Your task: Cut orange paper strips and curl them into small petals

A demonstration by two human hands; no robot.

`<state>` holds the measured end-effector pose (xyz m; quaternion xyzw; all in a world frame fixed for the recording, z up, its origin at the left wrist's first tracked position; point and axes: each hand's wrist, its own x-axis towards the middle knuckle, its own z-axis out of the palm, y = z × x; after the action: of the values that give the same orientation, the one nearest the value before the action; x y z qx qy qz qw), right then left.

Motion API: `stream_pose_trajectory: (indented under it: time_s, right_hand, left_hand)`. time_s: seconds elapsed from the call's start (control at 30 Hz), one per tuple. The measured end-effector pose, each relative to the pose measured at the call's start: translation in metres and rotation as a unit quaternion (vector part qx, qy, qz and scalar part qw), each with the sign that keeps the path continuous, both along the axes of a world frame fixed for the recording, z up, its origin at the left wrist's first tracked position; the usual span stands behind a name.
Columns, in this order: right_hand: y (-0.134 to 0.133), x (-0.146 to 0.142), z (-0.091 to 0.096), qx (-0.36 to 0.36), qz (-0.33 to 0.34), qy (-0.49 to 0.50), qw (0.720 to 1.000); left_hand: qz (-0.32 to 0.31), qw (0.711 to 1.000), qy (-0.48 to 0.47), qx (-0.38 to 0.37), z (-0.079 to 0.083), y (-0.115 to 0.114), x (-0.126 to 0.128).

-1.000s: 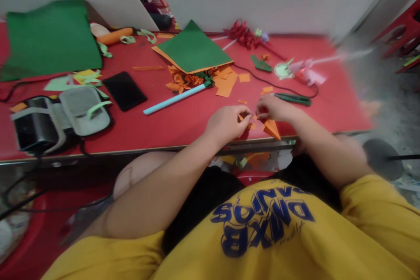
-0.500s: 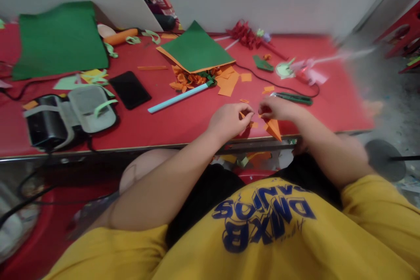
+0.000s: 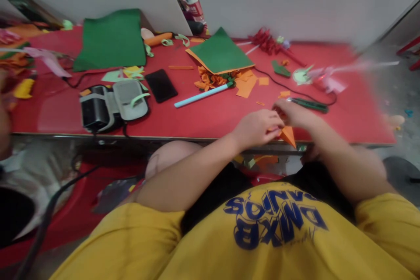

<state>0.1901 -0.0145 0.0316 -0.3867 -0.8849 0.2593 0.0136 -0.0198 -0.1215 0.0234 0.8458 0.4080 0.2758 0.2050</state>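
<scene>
My left hand [image 3: 257, 129] and my right hand [image 3: 292, 113] meet just above the front edge of the red table. A pointed piece of folded orange paper [image 3: 288, 137] sticks out below the right fingers, which are closed at its upper end. The left fingers are curled together against the right fingertips, with a small bit of orange showing between them. How the fingers grip the paper is partly hidden. Beyond the right hand lies a green utility knife [image 3: 310, 104].
A light-blue stick [image 3: 201, 96] lies near green and orange paper sheets [image 3: 220, 54]. Further left are a black phone [image 3: 161, 85], an open case [image 3: 131, 100] and green paper [image 3: 111, 41]. Pink and red paper flowers [image 3: 267, 41] lie behind. Another person's arm [image 3: 4, 118] shows at far left.
My left hand has moved right and come together with my right hand over the orange paper. The view has swung left, bringing another person's arm into sight.
</scene>
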Motion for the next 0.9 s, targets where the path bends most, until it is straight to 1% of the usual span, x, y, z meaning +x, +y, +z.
stream_pose_trajectory:
  time_s: [0.03, 0.07, 0.1, 0.17, 0.23, 0.3, 0.37, 0.47, 0.57, 0.63, 0.7, 0.8, 0.87, 0.9]
  right_hand:
    - [0.0, 0.001, 0.0, 0.002, 0.002, 0.004, 1.0]
    - [0.0, 0.001, -0.001, 0.004, -0.002, 0.003, 1.0]
    - [0.001, 0.001, -0.002, 0.003, -0.01, 0.001, 1.0]
    - [0.003, 0.003, -0.003, -0.001, -0.029, 0.005, 1.0]
    - [0.005, 0.004, -0.006, -0.005, -0.035, 0.024, 0.999]
    - [0.008, 0.006, -0.01, -0.007, -0.029, 0.052, 0.998]
    - [0.01, 0.008, -0.014, -0.017, -0.023, 0.089, 0.996]
    - [0.013, 0.01, -0.02, -0.021, -0.027, 0.151, 0.988]
    - [0.017, 0.013, -0.022, 0.01, -0.056, 0.225, 0.973]
    - [0.02, 0.014, -0.02, 0.016, -0.086, 0.295, 0.951]
    - [0.021, 0.015, -0.017, 0.007, -0.121, 0.374, 0.92]
    - [0.019, 0.017, -0.011, -0.006, -0.157, 0.464, 0.872]
    - [0.014, 0.017, -0.009, -0.031, -0.167, 0.491, 0.855]
    - [0.011, 0.017, -0.009, -0.055, -0.169, 0.497, 0.849]
  left_hand:
    - [-0.058, 0.997, 0.027, 0.04, -0.003, -0.002, 0.006]
    - [-0.097, 0.991, 0.057, 0.071, -0.007, -0.005, 0.011]
    - [-0.113, 0.985, 0.092, 0.09, -0.01, -0.008, 0.017]
    - [-0.11, 0.974, 0.169, 0.099, -0.015, -0.014, 0.025]
    - [-0.111, 0.964, 0.221, 0.094, -0.019, -0.018, 0.031]
    - [-0.115, 0.96, 0.241, 0.087, -0.02, -0.019, 0.033]
    - [-0.111, 0.961, 0.241, 0.079, -0.022, -0.019, 0.033]
    - [-0.098, 0.966, 0.228, 0.068, -0.024, -0.016, 0.031]
    - [-0.061, 0.973, 0.215, 0.06, -0.023, -0.014, 0.027]
    - [-0.017, 0.978, 0.204, 0.045, -0.019, -0.012, 0.022]
    - [0.027, 0.984, 0.175, 0.028, -0.012, -0.012, 0.017]
    - [0.085, 0.993, 0.076, 0.018, -0.001, -0.008, 0.011]
    - [0.12, 0.993, -0.024, 0.003, 0.003, -0.004, 0.007]
    - [0.135, 0.987, -0.082, -0.013, 0.005, -0.002, 0.006]
